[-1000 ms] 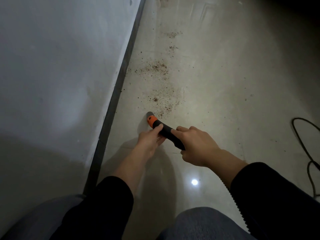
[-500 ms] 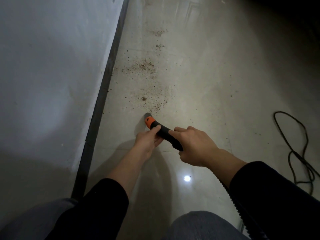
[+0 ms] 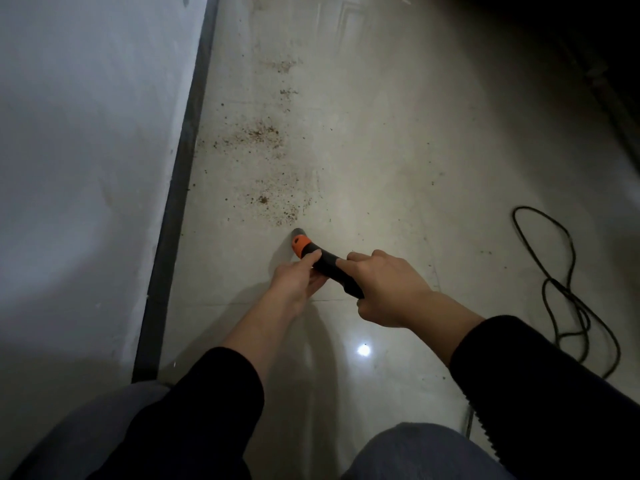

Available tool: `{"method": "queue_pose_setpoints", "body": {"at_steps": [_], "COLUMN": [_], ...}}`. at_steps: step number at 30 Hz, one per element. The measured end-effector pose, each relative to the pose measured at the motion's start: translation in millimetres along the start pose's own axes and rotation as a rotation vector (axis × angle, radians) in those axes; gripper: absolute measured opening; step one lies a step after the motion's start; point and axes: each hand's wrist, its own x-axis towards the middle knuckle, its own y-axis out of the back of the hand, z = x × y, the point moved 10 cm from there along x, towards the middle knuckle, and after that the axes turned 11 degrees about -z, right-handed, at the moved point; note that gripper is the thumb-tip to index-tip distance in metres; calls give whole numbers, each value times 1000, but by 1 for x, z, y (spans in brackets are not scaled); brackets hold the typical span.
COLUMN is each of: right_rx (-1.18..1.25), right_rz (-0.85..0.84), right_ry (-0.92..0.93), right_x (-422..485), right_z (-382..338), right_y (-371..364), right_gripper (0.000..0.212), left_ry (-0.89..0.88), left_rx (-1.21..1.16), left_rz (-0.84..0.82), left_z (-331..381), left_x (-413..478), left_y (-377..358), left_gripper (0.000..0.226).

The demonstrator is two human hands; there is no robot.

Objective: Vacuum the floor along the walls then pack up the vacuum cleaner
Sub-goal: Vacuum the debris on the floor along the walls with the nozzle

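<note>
A black vacuum hose handle [image 3: 330,266] with an orange collar [image 3: 300,244] and a grey nozzle tip [image 3: 298,232] points down at the pale tiled floor [image 3: 398,161]. My right hand [image 3: 386,289] is wrapped around the rear of the handle. My left hand [image 3: 298,278] pinches the handle just behind the orange collar. The tip sits just short of a patch of brown crumbs [image 3: 277,202]; more crumbs [image 3: 258,133] lie farther along. A ribbed hose [image 3: 485,431] runs back under my right sleeve.
A white wall [image 3: 86,150] with a dark skirting strip [image 3: 176,188] runs along the left. A black power cord [image 3: 568,292] lies looped on the floor at right. My knees fill the bottom edge. A light reflection [image 3: 363,349] shines on the tile.
The view has shifted, so the wall edge and crumbs sit more to the left and more of the cord shows. Both hands keep the same hold on the handle.
</note>
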Motion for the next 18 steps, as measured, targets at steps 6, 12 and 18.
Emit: {"method": "queue_pose_setpoints", "body": {"at_steps": [6, 12, 18], "right_rx": [-10, -32, -10], "right_rz": [-33, -55, -63], "right_ry": [-26, -41, -101], "right_x": [0, 4, -5], "right_z": [-1, -2, 28], "right_y": [8, 12, 10], "right_gripper": [35, 35, 37], "left_ry": [31, 75, 101], "left_rx": [24, 63, 94], "left_rz": [-25, -40, -107], "left_z": [4, 9, -1], "left_x": [0, 7, 20], "left_y": [-6, -9, -37], "left_gripper": [31, 32, 26]}}
